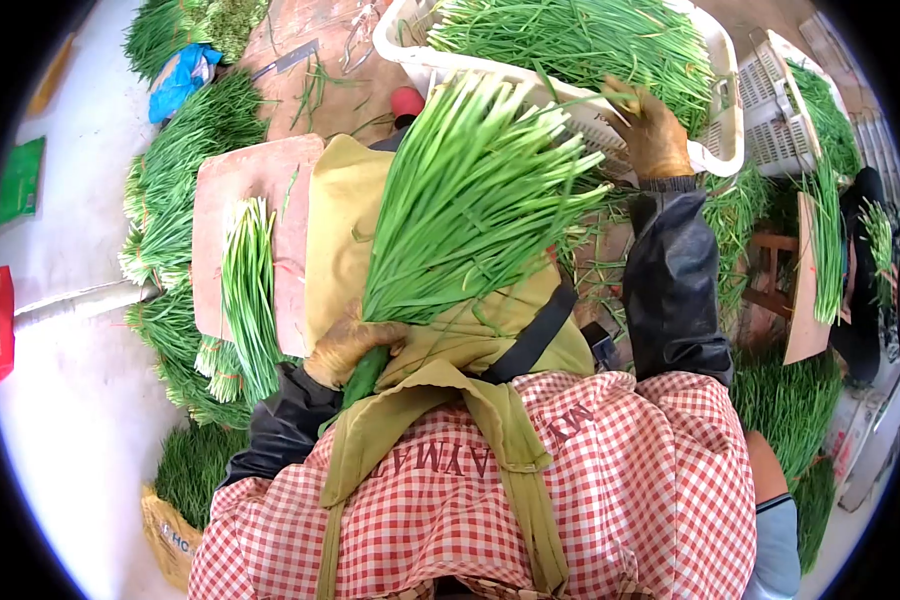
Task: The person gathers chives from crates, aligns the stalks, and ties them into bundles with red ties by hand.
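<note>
My left hand [358, 345], in a brownish work glove, is closed round the lower end of a large bunch of green chives [470, 210]. The bunch fans out over my lap, with its pale ends pointing away from me. Dark green leaf ends show below that hand. My right hand [655, 130], also gloved, is raised beside the near right rim of a white plastic basket [560, 88]. Its fingers look bent and somewhat apart, with nothing plainly held in them. Loose chives [570, 40] fill the basket. An olive apron [345, 200] covers my lap.
Left of my lap, a tied chive bundle [248, 290] lies on a pinkish board [220, 180]. Several more bundles [185, 170] line the floor beyond it. A knife-like blade [288, 58] lies ahead. Another person's arm [860, 270] and a second basket [775, 110] are at right.
</note>
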{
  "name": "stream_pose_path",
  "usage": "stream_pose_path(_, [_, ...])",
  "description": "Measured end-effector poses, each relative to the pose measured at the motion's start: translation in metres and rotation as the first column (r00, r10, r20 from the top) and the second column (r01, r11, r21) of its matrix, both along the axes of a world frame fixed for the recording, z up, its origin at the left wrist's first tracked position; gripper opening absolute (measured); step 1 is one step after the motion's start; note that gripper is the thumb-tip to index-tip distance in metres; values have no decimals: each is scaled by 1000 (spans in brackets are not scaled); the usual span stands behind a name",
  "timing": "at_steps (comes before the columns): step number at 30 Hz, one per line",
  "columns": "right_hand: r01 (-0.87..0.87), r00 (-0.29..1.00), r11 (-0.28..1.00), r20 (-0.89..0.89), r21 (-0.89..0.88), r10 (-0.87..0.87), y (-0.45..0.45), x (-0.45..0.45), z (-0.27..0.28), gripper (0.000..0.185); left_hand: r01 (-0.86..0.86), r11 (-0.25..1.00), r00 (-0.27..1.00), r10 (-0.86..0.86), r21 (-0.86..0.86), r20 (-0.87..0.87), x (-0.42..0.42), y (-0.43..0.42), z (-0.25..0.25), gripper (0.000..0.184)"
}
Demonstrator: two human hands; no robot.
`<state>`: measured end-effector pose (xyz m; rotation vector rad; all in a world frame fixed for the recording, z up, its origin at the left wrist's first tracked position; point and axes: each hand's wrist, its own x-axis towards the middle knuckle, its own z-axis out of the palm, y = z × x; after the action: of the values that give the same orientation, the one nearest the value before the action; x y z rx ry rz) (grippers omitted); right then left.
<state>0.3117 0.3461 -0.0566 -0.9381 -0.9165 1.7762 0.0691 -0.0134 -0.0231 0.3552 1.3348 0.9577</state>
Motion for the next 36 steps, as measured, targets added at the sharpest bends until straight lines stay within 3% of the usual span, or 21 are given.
stream_pose_path(1, [-51, 952, 995, 299, -84, 74, 5, 16, -14, 35, 4, 995, 995, 6, -101, 96, -4, 4, 8, 50])
stream_pose_path(2, [-145, 930, 956, 295, -255, 219, 3, 27, -31, 36, 19, 979, 982, 20, -201, 190, -9, 9, 16, 49])
stream_pose_path(4, [-321, 915, 873, 118, -368, 387, -30, 28, -31, 36, 138, 981, 962, -100, -134, 253, -20, 19, 29, 44])
stream_pose_path(5, [-418, 907, 889, -143, -189, 396, -47, 33, -25, 39, 159, 986, 912, -129, -47, 389, -25, 21, 36, 42])
stream_pose_path(7, [-505, 833, 852, -335, -136, 440, -54, 48, -14, 44, 135, 988, 832, -157, 80, 532, -31, 17, 33, 36])
stream_pose_path(10, [-556, 813, 793, 36, -247, 581, -66, 48, -37, 20, 207, 968, 881, -119, -145, 457, -36, 11, 2, 24])
stream_pose_path(11, [-485, 765, 772, 229, -412, 602, -72, 51, -38, 19, 265, 959, 875, -195, -99, 444, -38, 10, -8, 20])
stream_pose_path(13, [-482, 434, 756, 630, -442, 644, -61, 89, -111, 23, 241, 966, 883, -177, -96, 435, -34, 11, -4, 21])
stream_pose_path(15, [-586, 54, 727, 879, -357, 475, -43, 134, -148, 23, 143, 966, 904, -39, -215, 426, -27, 8, 2, 25])
stream_pose_path(16, [-558, -227, 706, 898, -437, 377, -38, 139, -139, 24, 136, 967, 906, -34, -216, 421, -27, 7, 2, 25])
stream_pose_path(18, [-469, -492, 733, 835, -493, 246, -30, 143, -112, 27, 141, 968, 902, -40, -205, 429, -28, 8, 0, 27])
stream_pose_path(21, [-564, -336, 821, 933, -90, -128, -30, 119, -38, 30, 223, 967, 901, -156, -123, 404, -32, 8, -10, 27])
stream_pose_path(23, [-531, 174, 779, 942, 335, -286, -27, 90, 12, 30, 227, 964, 909, -159, -138, 386, -30, 11, -6, 28])
stream_pose_path(24, [-493, 442, 595, 772, 635, -457, -19, 77, 16, 25, 236, 958, 915, -163, -161, 370, -30, 11, -3, 29])
stream_pose_path(25, [-487, 573, 507, 698, 711, -429, -29, 52, 52, 22, 231, 959, 910, -154, -164, 386, -31, 10, -7, 29])
stream_pose_path(27, [-414, 804, 563, 578, 716, -144, -42, 13, 87, 21, 241, 956, 915, -167, -165, 367, -31, 10, -7, 28])
stream_pose_path(28, [-526, 776, 514, 630, 678, -37, -37, 0, 84, 23, 249, 954, 918, -179, -164, 353, -31, 10, -7, 28])
stream_pose_path(30, [-787, 434, 292, 824, 543, -363, -22, -32, 57, 32, 251, 957, 906, -180, -145, 383, -33, 7, -12, 26])
stream_pose_path(32, [-923, 26, 378, 993, 70, -119, -27, -59, 64, 32, 242, 950, 925, -165, -198, 342, -31, 9, -8, 22])
stream_pose_path(34, [-974, 85, 210, 996, 87, -21, -16, -67, 39, 38, 205, 947, 943, -122, -248, 310, -29, 9, -4, 19])
stream_pose_path(36, [-910, 280, 350, 952, 221, 126, -30, -73, 40, 33, 198, 950, 948, -123, -242, 294, -30, 5, -10, 17])
